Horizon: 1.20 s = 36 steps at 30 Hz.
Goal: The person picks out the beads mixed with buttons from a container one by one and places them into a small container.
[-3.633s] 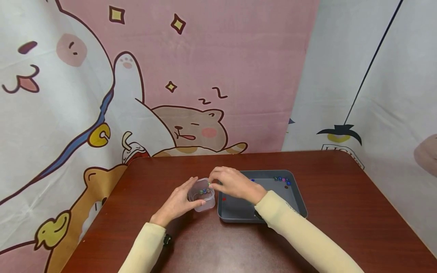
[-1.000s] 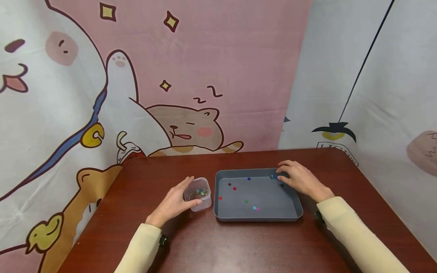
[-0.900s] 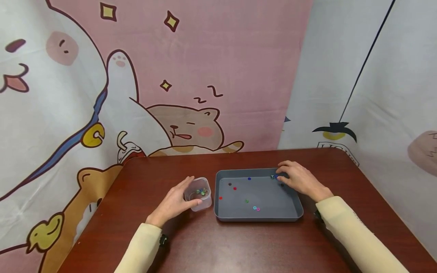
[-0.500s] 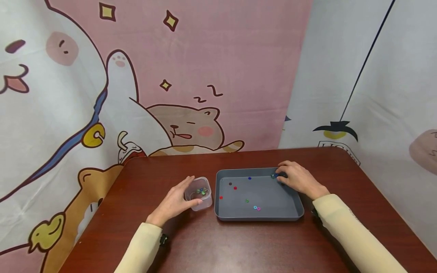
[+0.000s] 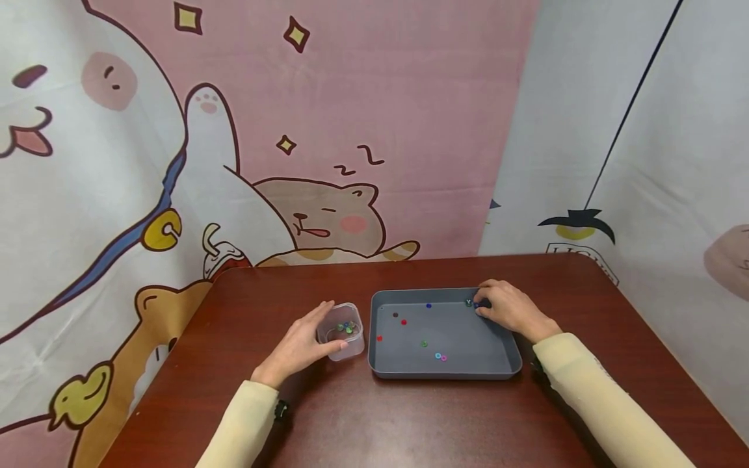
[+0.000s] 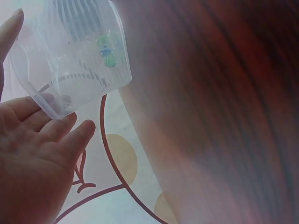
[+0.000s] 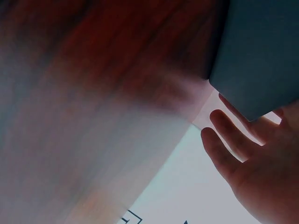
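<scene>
My left hand (image 5: 296,348) holds a small clear plastic container (image 5: 350,351), thumb across its front and fingers along its left side. Inside are several green and blue beads (image 5: 346,327); the left wrist view shows these green beads (image 6: 110,60) through the wall. Inside the back right corner of a grey tray (image 5: 450,375), my right hand (image 5: 510,309) pinches a dark blue bead (image 5: 478,304) between thumb and fingertips. Just left of it lies a dark green bead (image 5: 468,303). In the right wrist view the tray wall (image 7: 261,51) hides the fingertips.
Across the tray lie a blue bead (image 5: 429,305), a brown bead (image 5: 395,315), two red beads (image 5: 404,322), a green ring bead (image 5: 424,343), a light blue ring bead (image 5: 437,356) and a pink one. A cartoon-printed cloth (image 5: 445,130) hangs behind the brown table (image 5: 351,416).
The right hand was over the container and has moved right to the tray's back right corner, where thumb and fingers have drawn together at the beads. The left hand stays at the container.
</scene>
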Motion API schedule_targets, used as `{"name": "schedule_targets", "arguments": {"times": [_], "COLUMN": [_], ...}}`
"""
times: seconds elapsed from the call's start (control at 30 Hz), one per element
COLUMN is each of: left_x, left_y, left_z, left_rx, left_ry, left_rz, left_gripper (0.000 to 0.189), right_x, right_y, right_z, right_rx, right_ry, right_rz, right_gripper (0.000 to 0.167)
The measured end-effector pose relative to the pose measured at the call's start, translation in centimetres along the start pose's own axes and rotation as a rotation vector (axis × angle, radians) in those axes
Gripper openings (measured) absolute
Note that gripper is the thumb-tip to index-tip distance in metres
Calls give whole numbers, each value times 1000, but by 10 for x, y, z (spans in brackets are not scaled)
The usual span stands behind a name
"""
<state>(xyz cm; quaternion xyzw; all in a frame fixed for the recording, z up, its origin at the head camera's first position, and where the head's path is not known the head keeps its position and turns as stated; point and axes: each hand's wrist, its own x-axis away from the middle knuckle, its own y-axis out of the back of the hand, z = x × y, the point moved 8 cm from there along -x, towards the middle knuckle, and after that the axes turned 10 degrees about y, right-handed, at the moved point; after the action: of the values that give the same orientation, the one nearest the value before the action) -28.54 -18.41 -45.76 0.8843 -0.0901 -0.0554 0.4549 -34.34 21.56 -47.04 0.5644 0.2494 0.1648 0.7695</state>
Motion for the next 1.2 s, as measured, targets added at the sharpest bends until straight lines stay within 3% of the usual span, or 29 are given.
{"name": "schedule_targets", "arguments": {"times": [0.2,0.47,0.73,1.2], "left_x": [1,0,0,0], "left_y": [0,-1,0,1], "left_z": [0,-1,-2,-2], "left_rx": [10,8,9,6], "left_ry": [1,-16,-9,-7], "left_rz": [-1,-11,-8,-15], "left_gripper": [96,95,96,95], "right_x": [0,5,6,-2], "right_y": [0,9,35,83], "right_z": [1,1,6,38], "right_rx": [8,-79,-85,-124], "right_ry": [21,-19,-31,48], "right_rz": [-4,-41,-117,-311], "right_gripper": [11,12,17,19]}}
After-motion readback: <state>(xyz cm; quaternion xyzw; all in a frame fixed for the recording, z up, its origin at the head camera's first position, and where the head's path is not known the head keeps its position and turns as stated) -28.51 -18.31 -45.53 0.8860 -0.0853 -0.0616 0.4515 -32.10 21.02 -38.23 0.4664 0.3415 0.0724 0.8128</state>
